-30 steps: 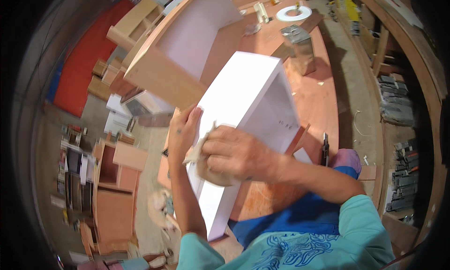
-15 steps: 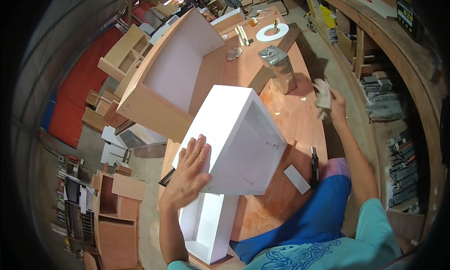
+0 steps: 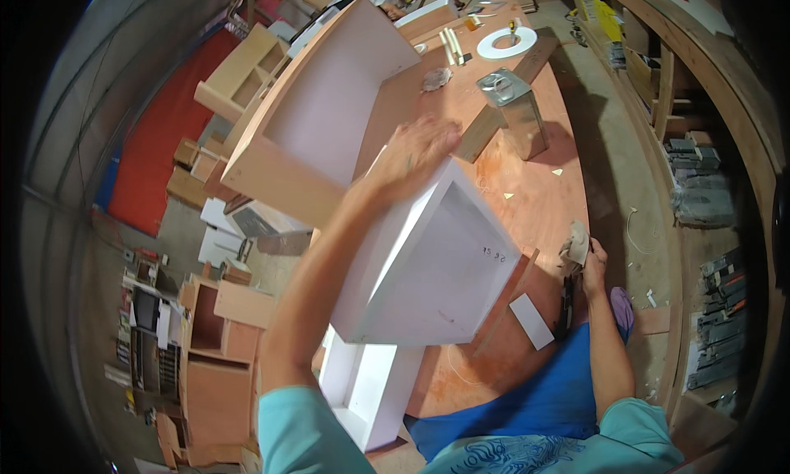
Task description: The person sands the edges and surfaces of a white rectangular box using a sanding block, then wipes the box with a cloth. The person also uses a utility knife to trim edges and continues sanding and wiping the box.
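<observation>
Cloth point(image 3: 574, 243) sits clasped in the right hand point(image 3: 595, 270), while the left hand point(image 3: 414, 153), apart, its grip unclear, should steady the white box point(image 3: 448, 268) squarely.

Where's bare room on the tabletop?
Mostly bare: tabletop between metal can and white box, bar small scraps. Crowded: beside the right hand, holding a cloth, where black tool and white piece lie; far end, around the white ring.

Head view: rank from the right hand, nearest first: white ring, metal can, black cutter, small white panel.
1. Black cutter: just left of the right hand.
2. Small white panel: left, past the cutter.
3. Metal can: ahead, slightly left.
4. White ring: ahead, beyond the can.
</observation>
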